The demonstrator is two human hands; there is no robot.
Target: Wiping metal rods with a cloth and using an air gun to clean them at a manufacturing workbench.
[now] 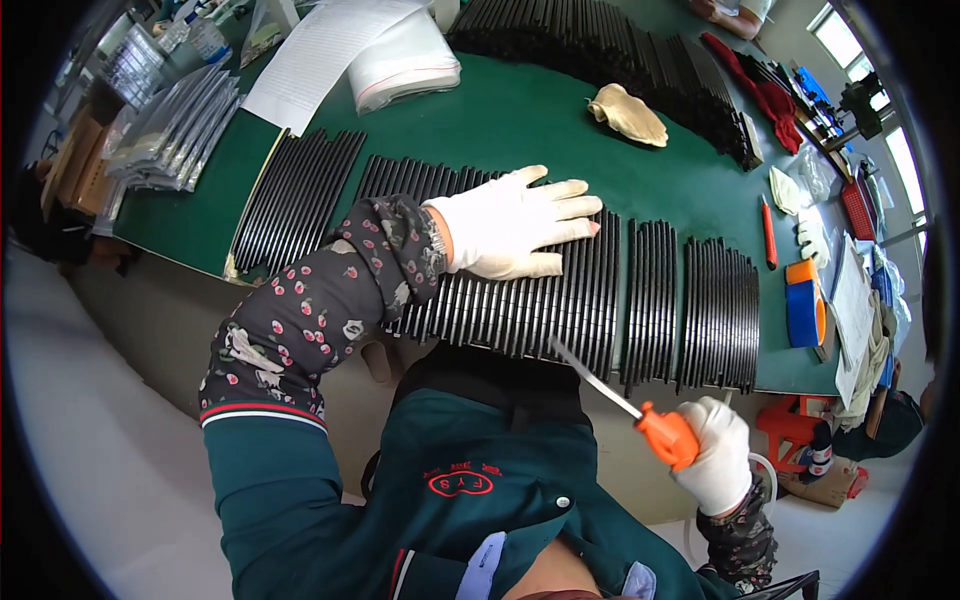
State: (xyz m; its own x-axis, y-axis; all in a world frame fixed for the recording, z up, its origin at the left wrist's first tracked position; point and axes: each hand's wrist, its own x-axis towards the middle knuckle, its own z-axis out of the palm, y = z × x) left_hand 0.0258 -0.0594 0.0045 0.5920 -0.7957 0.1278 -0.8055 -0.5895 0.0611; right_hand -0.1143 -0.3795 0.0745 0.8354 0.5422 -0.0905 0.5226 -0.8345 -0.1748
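Observation:
A wide row of thin black rods (500,310) lies side by side along the near edge of the green table. My left hand (510,222), in a white glove, rests flat across the rods with its fingers spread. In my right hand (718,455), also gloved in white, is a screwdriver (667,436) with an orange handle and a long metal shaft. Its tip reaches the near ends of the rods, just right of the middle; whether it touches them I cannot tell. Separate groups of rods (720,310) lie to the right and another batch (300,195) to the left.
A long pile of dark rods (580,40) runs along the back. A cream glove (627,115) lies before it. At the right are a red pen-like tool (768,232) and tape rolls (803,310). Plastic-wrapped packs (175,130) and a paper sheet (325,60) occupy the left.

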